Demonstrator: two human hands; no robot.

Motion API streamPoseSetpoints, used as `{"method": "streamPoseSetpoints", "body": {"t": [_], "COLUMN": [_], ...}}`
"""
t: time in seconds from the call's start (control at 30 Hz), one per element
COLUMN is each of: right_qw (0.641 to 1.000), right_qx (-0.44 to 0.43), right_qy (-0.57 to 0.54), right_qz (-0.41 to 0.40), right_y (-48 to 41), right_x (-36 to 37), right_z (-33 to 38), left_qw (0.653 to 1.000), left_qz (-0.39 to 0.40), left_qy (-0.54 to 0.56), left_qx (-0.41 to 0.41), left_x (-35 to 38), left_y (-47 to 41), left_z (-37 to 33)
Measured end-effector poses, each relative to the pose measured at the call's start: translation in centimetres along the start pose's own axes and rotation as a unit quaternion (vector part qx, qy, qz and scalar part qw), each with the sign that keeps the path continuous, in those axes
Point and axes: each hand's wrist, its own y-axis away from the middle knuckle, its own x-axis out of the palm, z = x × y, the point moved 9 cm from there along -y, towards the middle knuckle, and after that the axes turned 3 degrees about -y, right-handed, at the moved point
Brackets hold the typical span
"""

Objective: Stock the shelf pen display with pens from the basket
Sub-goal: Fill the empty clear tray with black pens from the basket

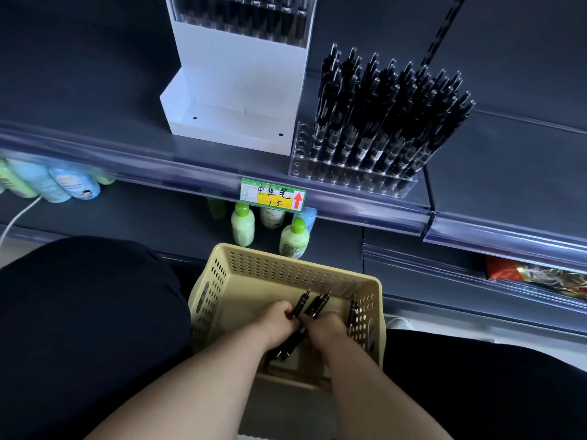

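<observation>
Fingertips tucked under both palms, out of sight from above. Left hand [278, 322] low inside yellow basket [222, 281], curled round a bunch of black pens [300, 304]; exact count hard to make out, ends poking out past the knuckles and again below the wrist. Right hand [328, 328] pressed up against it, clenched round another dark pen [317, 304]. Loose pen [352, 312] leaning on the basket's right wall. Basket floor and near rim mostly covered by the forearms.

Clear pen rack [349, 182] on the shelf above and to the right, packed with upright black pens, round holes showing along its left end; white print on the barrels too small to read. White display box [235, 100] just left of it, top cut off by the frame, dark pens behind its clear front blurred.

Price tag [273, 194] in the shelf-edge strip: handwritten "中性笔" over "15" on yellow, red arrow pointing up; printed text at its left illegible. Green-capped bottles [243, 225] underneath, labels unreadable. Pastel bottles [63, 185] at far left smeared behind the strip. Red packet [524, 274] at right, cropped by the frame edge.
</observation>
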Motion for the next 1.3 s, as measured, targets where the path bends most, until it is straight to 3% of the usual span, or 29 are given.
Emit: {"method": "streamPoseSetpoints", "body": {"t": [0.2,0.47,0.73,1.0,1.17,1.3], "right_qw": [0.992,0.976,0.936,0.896,0.844,0.797], "right_qx": [-0.076,-0.18,-0.314,-0.371,-0.417,-0.468], "right_qy": [0.09,0.074,-0.085,-0.187,-0.281,-0.33], "right_qz": [-0.034,-0.098,-0.137,-0.158,-0.186,-0.194], "right_y": [1.9,6.2,13.3,18.9,21.4,24.2], "right_x": [-0.5,-3.0,-5.4,-9.5,-13.0,-16.5], "right_z": [2.4,5.4,8.9,11.6,13.6,16.0], "left_qw": [0.998,0.988,0.964,0.93,0.908,0.87], "left_qz": [-0.059,-0.136,-0.217,-0.278,-0.29,-0.329], "left_qy": [0.003,0.01,0.077,0.087,0.13,0.201], "left_qx": [0.005,0.076,0.136,0.225,0.273,0.308], "left_x": [-1.7,-5.0,-8.6,-14.1,-18.5,-22.3], "left_y": [0.5,3.7,9.6,15.5,17.4,19.0], "left_z": [-0.5,-3.6,-7.1,-11.5,-14.0,-15.6]}}
